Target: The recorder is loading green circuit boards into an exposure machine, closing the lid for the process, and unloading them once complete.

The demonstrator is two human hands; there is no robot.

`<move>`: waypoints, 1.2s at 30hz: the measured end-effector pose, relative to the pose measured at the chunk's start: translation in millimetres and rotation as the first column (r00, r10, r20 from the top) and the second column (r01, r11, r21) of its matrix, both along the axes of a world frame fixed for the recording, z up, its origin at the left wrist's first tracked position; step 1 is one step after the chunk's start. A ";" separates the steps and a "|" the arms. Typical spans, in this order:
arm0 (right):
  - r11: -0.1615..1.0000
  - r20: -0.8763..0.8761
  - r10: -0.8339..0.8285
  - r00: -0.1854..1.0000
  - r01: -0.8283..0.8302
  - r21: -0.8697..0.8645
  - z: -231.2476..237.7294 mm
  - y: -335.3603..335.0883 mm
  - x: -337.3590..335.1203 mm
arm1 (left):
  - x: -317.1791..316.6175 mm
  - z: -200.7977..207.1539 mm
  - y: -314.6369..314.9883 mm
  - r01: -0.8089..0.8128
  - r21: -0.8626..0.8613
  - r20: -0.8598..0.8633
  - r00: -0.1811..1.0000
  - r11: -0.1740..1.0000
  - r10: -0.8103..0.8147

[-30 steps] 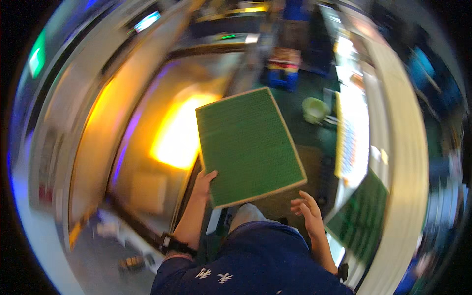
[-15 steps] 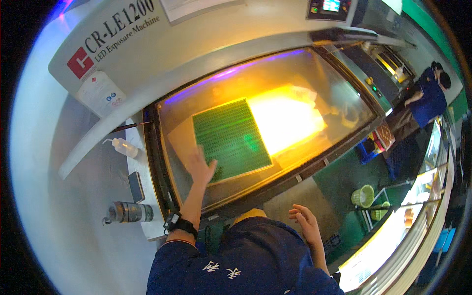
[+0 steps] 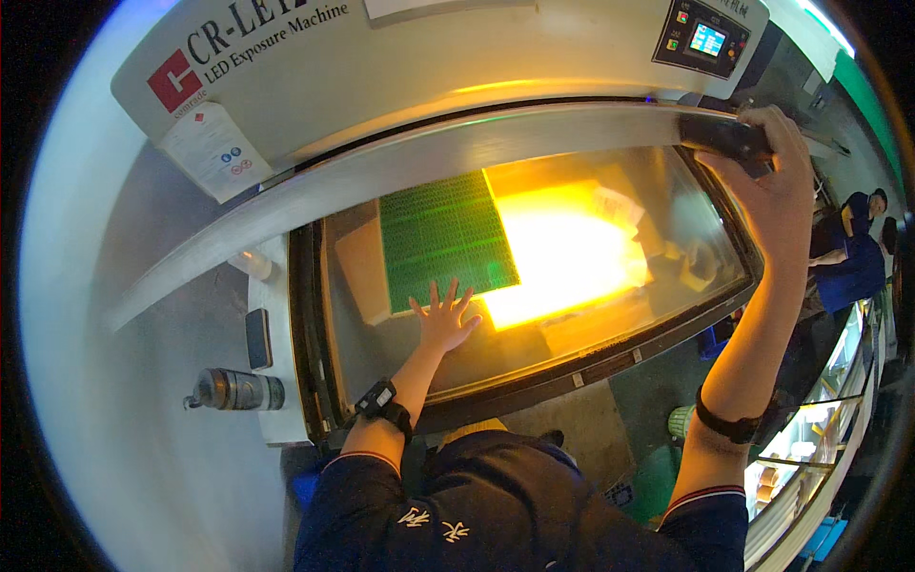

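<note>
A green panel [image 3: 443, 234] with a fine dense pattern lies on the lit bed [image 3: 591, 345] of a large exposure machine. At the panel's lower edge, my left hand [image 3: 446, 322] is spread with its fingers apart. It seems to rest on the bed's surface; contact is hard to tell. Up at the right, my right hand [image 3: 780, 181] is wrapped round a black handle [image 3: 726, 138] on the machine's curved metal lid bar [image 3: 429, 148]. That bar crosses above the far part of the bed and covers the panel's top edge. Bright yellow light glows right of the panel.
On a white ledge at the left are a dark phone [image 3: 258, 338], a dark bottle [image 3: 236, 390] and a clear bottle [image 3: 253, 264]. A control screen [image 3: 707, 40] sits at the upper right. Two people [image 3: 851, 262] are at the far right. A pale green basket [image 3: 681, 421] stands below.
My right hand has risen from beside my body to the handle. The lid bar has come lower and nearer over the bed. My left hand has moved right along the panel's lower edge.
</note>
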State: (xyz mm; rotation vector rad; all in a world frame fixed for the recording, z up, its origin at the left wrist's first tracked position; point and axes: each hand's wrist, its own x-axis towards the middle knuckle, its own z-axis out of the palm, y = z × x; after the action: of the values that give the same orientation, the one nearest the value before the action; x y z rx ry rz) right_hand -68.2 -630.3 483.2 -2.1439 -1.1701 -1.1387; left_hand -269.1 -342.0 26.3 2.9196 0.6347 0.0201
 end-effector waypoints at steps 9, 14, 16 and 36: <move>0.986 -0.119 0.057 0.991 -0.075 -0.150 -107.4 -74.4 -55.7 | 1.5 53.9 -80.5 -0.069 -0.469 -0.320 0.942 0.880 -0.097; 0.838 -0.542 -0.141 0.828 -0.192 -0.511 -190.0 -114.4 -90.5 | -43.9 61.3 -190.0 0.745 -0.589 0.452 0.626 0.314 -0.636; 0.653 -0.568 -0.341 0.749 -0.246 -0.716 -238.9 -121.7 -97.8 | -37.8 125.0 -216.2 0.355 -0.912 0.394 0.623 -0.205 -0.676; 0.689 -0.728 -0.229 0.646 -0.421 -0.590 -413.9 -148.6 -103.8 | 53.4 3.1 -137.4 0.161 0.080 0.033 0.986 0.984 -0.164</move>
State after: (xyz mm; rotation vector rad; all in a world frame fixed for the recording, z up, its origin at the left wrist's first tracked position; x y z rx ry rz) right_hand -172.1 -778.9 69.3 -2.5990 -1.3788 0.4908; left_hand -215.7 -479.4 29.4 3.0272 0.3964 0.0857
